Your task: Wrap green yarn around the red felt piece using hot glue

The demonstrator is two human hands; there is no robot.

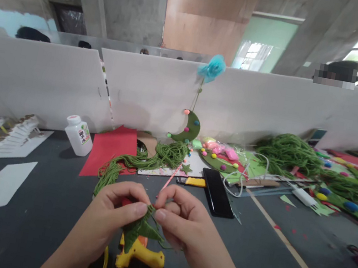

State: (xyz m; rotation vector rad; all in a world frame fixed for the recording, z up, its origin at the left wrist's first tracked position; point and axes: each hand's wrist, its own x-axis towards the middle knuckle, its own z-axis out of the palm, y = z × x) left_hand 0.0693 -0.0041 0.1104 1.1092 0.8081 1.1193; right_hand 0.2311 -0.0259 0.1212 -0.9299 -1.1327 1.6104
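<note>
My left hand (113, 212) and my right hand (181, 220) meet in front of me, both pinching a small green felt leaf piece (141, 230) with thin green strands. Thumbs and forefingers of both hands press on its top edge. Right beneath the leaf lies a yellow glue gun (141, 257) on the dark table. A pink-striped stick (169, 179) pokes up behind my right fingers.
Green yarn (147, 158) trails over a red sheet (110, 149). A black phone (216, 198), a yellow cutter (193, 182), a white bottle (79, 135), white paper scraps (1, 186), a felt crescent with pompoms (188, 129), and more yarn (288, 153) lie before white partitions.
</note>
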